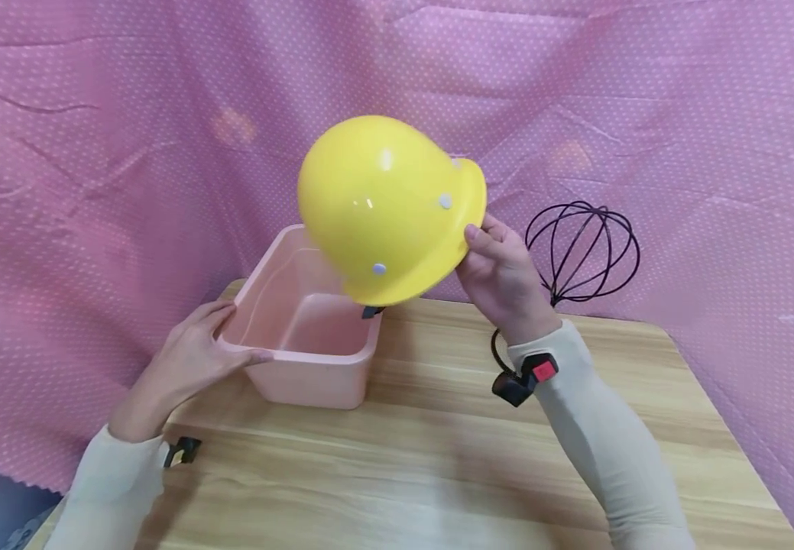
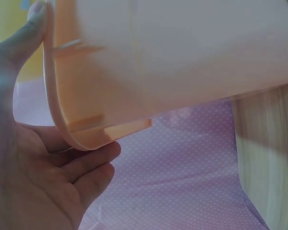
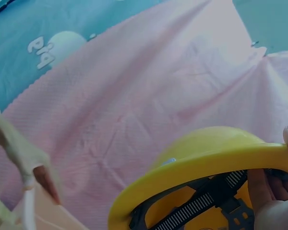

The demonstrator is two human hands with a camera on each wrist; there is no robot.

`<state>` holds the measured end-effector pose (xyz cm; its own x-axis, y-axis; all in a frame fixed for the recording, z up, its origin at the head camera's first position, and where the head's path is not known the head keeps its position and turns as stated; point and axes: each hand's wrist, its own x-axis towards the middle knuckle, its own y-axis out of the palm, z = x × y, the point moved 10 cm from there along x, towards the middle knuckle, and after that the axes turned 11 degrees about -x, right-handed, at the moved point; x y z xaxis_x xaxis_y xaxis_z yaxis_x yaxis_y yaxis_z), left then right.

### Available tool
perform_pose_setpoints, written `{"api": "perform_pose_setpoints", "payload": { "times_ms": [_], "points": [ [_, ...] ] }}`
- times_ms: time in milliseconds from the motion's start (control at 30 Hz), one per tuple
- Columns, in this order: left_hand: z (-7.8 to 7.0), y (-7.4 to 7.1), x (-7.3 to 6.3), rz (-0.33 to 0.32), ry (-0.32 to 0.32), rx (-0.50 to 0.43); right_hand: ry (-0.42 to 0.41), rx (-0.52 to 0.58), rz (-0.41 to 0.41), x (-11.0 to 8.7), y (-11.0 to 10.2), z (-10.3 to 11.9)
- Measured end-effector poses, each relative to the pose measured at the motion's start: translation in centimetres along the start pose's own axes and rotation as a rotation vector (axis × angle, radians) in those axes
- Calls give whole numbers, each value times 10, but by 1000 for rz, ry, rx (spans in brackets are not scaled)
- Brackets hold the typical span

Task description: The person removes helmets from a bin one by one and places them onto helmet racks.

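A yellow hard hat (image 1: 383,206) is held up by my right hand (image 1: 503,275), its thumb on top of the brim and its fingers underneath. In the right wrist view the black adjustable headband (image 3: 201,199) shows inside the hat (image 3: 216,143). Below and left of the hat stands a pink plastic bin (image 1: 314,382) on the table. My left hand (image 1: 193,355) grips the bin's left corner, thumb over the near rim and fingers around the outer side. The left wrist view shows that hand (image 2: 43,172) at the bin's rim (image 2: 50,86). The hat hides the bin's far right part.
A black wire whisk-shaped thing (image 1: 582,252) stands behind my right hand, partly hidden by it. The wooden table (image 1: 397,466) ends at a pink dotted cloth (image 1: 713,191) behind and at the sides. A small black device (image 1: 523,378) sits on my right wrist.
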<state>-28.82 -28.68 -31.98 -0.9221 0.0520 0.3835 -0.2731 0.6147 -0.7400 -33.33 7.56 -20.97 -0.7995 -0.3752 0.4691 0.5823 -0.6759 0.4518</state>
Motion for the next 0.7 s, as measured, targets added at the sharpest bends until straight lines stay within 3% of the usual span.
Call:
{"api": "perform_pose_setpoints", "payload": {
  "times_ms": [267,533,700],
  "points": [
    [8,-5,-3,3,-35,-1,-117,120,-27,-7,-16,48],
    [8,-8,-4,-13,1,8,-217,285,-109,-20,-49,90],
    [12,-9,-7,-1,-24,12,-271,362,-166,-30,-72,106]
  ]
}}
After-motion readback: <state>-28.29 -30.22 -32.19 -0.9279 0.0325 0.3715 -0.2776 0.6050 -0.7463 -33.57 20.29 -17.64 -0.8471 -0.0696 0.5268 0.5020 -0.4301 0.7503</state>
